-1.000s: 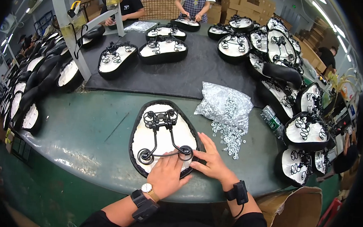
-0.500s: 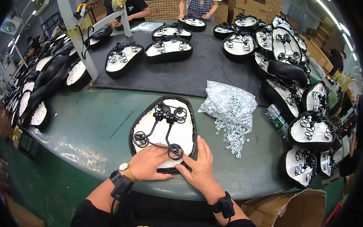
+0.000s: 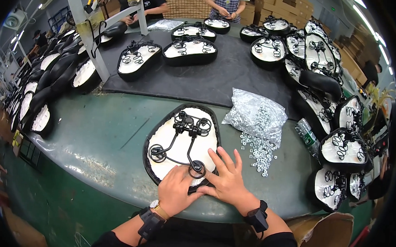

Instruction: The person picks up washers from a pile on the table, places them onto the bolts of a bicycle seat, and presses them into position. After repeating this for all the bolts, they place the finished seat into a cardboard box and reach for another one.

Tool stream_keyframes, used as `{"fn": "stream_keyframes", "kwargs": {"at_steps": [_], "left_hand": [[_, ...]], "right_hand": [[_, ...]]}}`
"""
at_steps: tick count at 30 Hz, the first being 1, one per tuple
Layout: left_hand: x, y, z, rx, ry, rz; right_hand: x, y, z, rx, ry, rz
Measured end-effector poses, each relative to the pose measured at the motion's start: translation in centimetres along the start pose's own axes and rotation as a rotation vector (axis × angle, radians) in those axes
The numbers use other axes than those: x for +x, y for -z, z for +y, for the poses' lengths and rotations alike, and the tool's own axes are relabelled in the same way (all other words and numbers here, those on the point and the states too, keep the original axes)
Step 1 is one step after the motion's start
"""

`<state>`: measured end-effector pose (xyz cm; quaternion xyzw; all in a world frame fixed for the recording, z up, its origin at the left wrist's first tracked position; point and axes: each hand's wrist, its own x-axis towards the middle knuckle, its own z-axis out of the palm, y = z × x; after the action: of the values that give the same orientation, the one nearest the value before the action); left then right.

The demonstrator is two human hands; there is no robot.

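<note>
An upside-down bicycle saddle (image 3: 172,142) with a white underside, a black rim and a black spring frame lies on the green table before me. Bent over its near end, my left hand (image 3: 175,191) grips the rim, fingers on the white underside close to the near-right coil spring (image 3: 197,168). My right hand (image 3: 227,183) holds the rim's near right side with thumb and index finger, beside the same coil. Its other fingers stand spread in the air. Both thumbs meet at the near edge. The fingertips near the coil are partly hidden.
Right of the saddle, a clear plastic bag (image 3: 256,115) spills small metal nuts (image 3: 261,153). A plastic bottle (image 3: 307,136) lies beyond them. Piled saddles (image 3: 344,149) line the right; more are at left. Several saddles rest on a black mat (image 3: 236,76). Two people work across the table.
My left hand has turned and bunched closer to the near edge. The right hand's outer fingers have lifted and spread. The whole view has shifted slightly; the saddle stays on the table.
</note>
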<state>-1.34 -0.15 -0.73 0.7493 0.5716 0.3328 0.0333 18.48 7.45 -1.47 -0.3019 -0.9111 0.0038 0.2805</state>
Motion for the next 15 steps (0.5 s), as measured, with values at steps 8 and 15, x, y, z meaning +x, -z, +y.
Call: {"fn": "stream_keyframes", "kwargs": {"at_steps": [8, 15], "left_hand": [[0.3, 0.3, 0.2, 0.010, 0.010, -0.032], [-0.2, -0.4, -0.2, -0.035, 0.013, 0.008]], "right_hand": [[-0.2, 0.1, -0.3, 0.006, 0.011, 0.078], [0.7, 0.6, 0.8, 0.018, 0.073, 0.003]]}}
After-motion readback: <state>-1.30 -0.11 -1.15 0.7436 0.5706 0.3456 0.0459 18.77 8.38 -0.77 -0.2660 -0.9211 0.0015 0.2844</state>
